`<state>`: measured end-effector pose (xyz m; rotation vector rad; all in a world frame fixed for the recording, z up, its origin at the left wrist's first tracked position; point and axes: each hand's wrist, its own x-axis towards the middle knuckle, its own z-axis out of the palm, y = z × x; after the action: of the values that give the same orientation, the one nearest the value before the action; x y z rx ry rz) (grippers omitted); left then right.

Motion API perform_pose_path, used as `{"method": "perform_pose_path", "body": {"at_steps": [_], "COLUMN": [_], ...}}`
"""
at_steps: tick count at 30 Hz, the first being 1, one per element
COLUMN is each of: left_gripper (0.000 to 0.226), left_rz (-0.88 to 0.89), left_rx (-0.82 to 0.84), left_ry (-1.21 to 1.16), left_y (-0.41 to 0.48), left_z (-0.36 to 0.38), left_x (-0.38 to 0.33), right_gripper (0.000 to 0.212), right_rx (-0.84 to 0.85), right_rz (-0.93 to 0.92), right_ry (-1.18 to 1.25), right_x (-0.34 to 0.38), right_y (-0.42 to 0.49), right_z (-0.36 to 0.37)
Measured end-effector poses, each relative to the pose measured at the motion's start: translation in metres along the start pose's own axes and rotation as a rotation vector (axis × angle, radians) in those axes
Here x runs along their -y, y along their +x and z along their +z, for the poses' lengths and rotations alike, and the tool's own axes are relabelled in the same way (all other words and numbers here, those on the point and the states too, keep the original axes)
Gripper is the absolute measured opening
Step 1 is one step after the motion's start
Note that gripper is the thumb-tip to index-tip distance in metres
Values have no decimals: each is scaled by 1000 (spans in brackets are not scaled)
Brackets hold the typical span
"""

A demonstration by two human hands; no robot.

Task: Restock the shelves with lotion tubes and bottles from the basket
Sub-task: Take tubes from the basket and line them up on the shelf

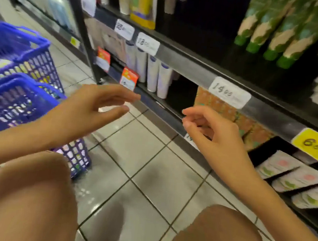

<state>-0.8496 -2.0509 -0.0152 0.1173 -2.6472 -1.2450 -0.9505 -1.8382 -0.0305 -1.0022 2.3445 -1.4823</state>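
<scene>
Head cam: both hands empty, left hand [90, 102] fingers straight and spread, right hand [212, 132] loosely curled. The lotion tubes should be in the blue basket [19, 106] at 9 o'clock, too blurry to tell. Probably light, squashy, slick; I'd grab mid-body.

We're seeing blue-purple lattice baskets [36, 40] along the floor's left edge, green-capped leaf-patterned tubes [273, 32] at the top shelf's right end, white tubes [152, 75] below, orange dotted boxes [217, 108], a yellow price tag [314, 146], and pale floor tiles [148, 144] with dark grout.
</scene>
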Motion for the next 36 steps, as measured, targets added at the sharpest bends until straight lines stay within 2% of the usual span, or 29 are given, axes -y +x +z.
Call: {"method": "perform_pose_path", "body": {"at_steps": [4, 8, 13, 18, 22, 26, 29, 31, 36], "left_gripper": [27, 26, 23, 24, 23, 24, 24, 26, 29], "left_rz": [-216, -419, -685, -849, -906, -897, -895, -901, -890], "left_rx": [-305, -464, -419, -349, -364, -257, -238, -261, -327], "left_ry": [86, 183, 134, 39, -88, -180, -257, -293, -260], "left_y": [-81, -160, -194, -189, -196, -189, -173, -162, -139], "left_z": [-93, -134, -135, -124, -106, -72, -51, -41, -34], "left_x": [68, 151, 261, 312, 322, 324, 323, 321, 330], "right_gripper": [14, 13, 14, 14, 16, 22, 10, 23, 24], "right_rx": [287, 475, 629, 711, 778, 770, 826, 900, 959], "right_rz": [-78, -115, -35, 130, 109, 29, 19, 8, -143], "right_ry": [5, 12, -32, -183, -488, -925, -1182, -1287, -1466], "right_x": [30, 53, 60, 48, 36, 25, 21, 18, 10], "right_y": [42, 69, 92, 124, 145, 149, 139, 136, 135], "right_z": [85, 181, 289, 368, 406, 418, 421, 421, 421]}}
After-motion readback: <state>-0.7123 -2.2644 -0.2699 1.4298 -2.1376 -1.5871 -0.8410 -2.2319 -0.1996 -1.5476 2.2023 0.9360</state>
